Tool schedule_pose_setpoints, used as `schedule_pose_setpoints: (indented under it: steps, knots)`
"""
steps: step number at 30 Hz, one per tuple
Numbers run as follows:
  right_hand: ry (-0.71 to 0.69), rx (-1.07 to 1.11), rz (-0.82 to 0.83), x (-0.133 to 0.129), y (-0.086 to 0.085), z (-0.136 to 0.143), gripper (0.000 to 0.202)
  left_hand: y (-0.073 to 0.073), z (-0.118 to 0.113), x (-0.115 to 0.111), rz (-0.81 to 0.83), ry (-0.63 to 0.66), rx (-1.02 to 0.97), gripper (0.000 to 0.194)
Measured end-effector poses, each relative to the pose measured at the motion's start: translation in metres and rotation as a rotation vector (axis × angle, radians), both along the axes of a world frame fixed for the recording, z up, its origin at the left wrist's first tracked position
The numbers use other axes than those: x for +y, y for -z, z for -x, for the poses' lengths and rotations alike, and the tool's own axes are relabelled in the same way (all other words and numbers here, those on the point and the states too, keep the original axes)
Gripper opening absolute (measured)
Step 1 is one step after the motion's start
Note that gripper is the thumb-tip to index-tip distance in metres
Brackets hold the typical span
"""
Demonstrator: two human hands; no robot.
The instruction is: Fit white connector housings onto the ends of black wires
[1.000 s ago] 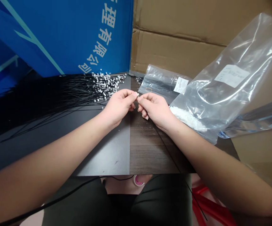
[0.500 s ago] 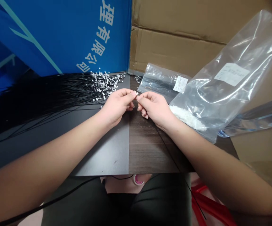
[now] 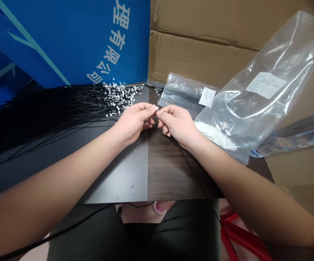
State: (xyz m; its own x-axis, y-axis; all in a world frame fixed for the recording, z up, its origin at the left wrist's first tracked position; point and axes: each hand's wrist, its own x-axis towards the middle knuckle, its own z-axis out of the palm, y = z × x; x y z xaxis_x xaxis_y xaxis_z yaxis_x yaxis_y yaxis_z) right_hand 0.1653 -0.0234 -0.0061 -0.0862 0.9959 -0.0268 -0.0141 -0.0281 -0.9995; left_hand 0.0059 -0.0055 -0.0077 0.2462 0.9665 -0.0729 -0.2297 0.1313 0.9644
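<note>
Head view: a small white piece (image 3: 157, 108) sits at the fingertips between the two hands, above the far middle of the table (image 3: 119, 181). The left hand (image 3: 135, 119) pinches it between thumb and forefinger, the other fingers curled in. The right hand (image 3: 177, 124), just beside it, has thumb and forefinger closed on a thin black wire (image 3: 193, 169); the gripped end is hidden by the fingers. From under that hand the wire runs to the near right and over the near table edge.

To the left lies a heap of black wires (image 3: 45, 105), with many white ends (image 3: 119, 95) gathered at its right, beyond the left hand. Far right of the hands, a flat clear bag (image 3: 182, 87) with a white label rests on the table. Nearer and further right leans a large clear bag (image 3: 244, 108), also labelled, with white contents (image 3: 217, 136) at its bottom. A blue panel (image 3: 72, 40) stands at the far left, brown cardboard (image 3: 206, 50) at the far right.
</note>
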Motion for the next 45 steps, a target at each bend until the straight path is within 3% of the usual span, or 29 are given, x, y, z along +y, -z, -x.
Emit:
schedule_pose_setpoints:
  steps: [18,34,45]
  knots:
    - [0.002,0.022,0.0,0.001,0.001,0.0,0.016,-0.003,-0.005,-0.004,0.076,0.052,-0.105,0.017]
    - [0.022,-0.051,-0.068,-0.001,0.003,0.006,0.021,-0.006,-0.012,-0.01,0.137,0.054,-0.192,0.026]
    - [0.009,-0.078,-0.093,0.001,0.007,0.005,0.021,-0.001,-0.012,-0.01,0.069,-0.063,-0.128,0.02]
